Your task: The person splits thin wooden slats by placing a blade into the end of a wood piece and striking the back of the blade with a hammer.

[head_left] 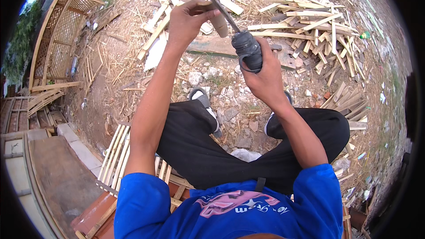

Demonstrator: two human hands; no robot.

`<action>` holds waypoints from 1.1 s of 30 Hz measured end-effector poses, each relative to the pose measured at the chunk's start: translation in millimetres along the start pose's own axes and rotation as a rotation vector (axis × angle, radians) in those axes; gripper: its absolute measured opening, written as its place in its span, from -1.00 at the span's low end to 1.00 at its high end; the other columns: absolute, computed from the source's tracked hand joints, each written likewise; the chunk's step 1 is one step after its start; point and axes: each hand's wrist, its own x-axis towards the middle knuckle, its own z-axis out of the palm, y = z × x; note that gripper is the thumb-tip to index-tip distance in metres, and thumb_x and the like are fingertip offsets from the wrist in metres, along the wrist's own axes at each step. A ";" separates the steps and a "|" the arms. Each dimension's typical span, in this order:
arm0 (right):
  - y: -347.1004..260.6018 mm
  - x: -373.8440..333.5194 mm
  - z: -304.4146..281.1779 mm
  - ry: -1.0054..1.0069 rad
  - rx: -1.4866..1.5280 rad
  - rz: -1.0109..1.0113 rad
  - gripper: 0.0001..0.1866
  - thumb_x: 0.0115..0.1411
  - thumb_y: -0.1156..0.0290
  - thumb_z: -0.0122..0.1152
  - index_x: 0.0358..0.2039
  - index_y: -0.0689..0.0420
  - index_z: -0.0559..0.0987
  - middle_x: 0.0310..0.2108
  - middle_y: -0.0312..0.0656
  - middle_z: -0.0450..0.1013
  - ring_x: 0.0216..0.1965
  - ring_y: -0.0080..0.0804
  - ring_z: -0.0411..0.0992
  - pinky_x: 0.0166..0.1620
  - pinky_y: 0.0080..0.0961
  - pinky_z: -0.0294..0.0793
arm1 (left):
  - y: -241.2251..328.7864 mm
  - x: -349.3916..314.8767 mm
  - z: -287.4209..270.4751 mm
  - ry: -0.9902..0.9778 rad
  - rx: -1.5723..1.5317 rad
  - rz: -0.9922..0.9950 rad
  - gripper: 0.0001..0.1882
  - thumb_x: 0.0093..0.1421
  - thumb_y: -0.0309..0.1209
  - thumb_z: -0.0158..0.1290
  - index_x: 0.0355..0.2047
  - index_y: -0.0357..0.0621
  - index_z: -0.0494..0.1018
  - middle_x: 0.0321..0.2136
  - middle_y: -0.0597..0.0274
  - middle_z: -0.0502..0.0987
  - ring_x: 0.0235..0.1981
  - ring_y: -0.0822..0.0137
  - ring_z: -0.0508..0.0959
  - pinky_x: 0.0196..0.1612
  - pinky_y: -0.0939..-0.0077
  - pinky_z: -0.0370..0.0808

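My right hand (266,71) is wrapped round the thick black taped handle of a machete (229,18). Its long narrow dark blade slants up and to the left, past the top of the view. Close to the blade's left side, my left hand (188,21) pinches a short tan piece of bamboo (219,25) between thumb and fingers. The bamboo's lower end points down behind the blade; I cannot tell whether the two touch. Beneath both hands a weathered wooden beam (210,45) lies across the ground.
A large heap of split strips (316,22) spreads at the far right, with a smaller pile (347,104) nearer. More strips (157,22) lie beyond my left hand. A lattice panel (62,35) stands at the left. Slatted bamboo (116,155) lies beside my left thigh. Stones and shavings cover the ground.
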 end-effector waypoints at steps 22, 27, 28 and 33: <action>16.5 3.9 -2.9 0.079 -0.030 0.001 -0.59 0.07 0.44 0.29 -0.06 0.21 0.44 -0.43 -0.09 0.50 -0.44 -0.41 0.46 -0.28 -0.47 0.44 | -53.9 5.9 18.7 -0.135 0.250 -0.099 -0.70 0.09 -0.30 0.30 -0.21 -0.19 0.64 -0.45 0.24 0.65 -0.46 0.55 0.53 -0.37 0.57 0.44; 17.3 3.5 -4.3 0.079 0.003 0.033 -0.61 0.09 0.45 0.28 -0.07 0.23 0.43 -0.38 -0.15 0.50 -0.38 -0.49 0.44 -0.24 -0.52 0.43 | -67.8 4.1 28.9 -0.097 0.142 -0.056 -0.72 0.11 -0.33 0.28 -0.22 -0.24 0.63 -0.39 0.20 0.66 -0.37 0.50 0.57 -0.30 0.52 0.49; 16.8 2.9 -4.8 0.075 0.000 0.031 -0.61 0.09 0.45 0.28 -0.07 0.23 0.43 -0.38 -0.15 0.50 -0.38 -0.49 0.44 -0.24 -0.52 0.43 | -67.9 3.9 29.4 -0.118 0.155 -0.056 -0.73 0.12 -0.33 0.28 -0.23 -0.23 0.63 -0.40 0.20 0.66 -0.37 0.49 0.57 -0.30 0.52 0.48; -14.8 3.7 -14.8 0.133 -0.001 -0.052 -0.59 0.10 0.46 0.31 -0.06 0.24 0.42 -0.34 -0.22 0.48 -0.36 -0.54 0.43 -0.23 -0.55 0.43 | -36.7 11.2 23.7 -0.133 0.137 0.011 -0.72 0.11 -0.30 0.28 -0.23 -0.22 0.64 -0.43 0.21 0.65 -0.41 0.51 0.56 -0.33 0.52 0.48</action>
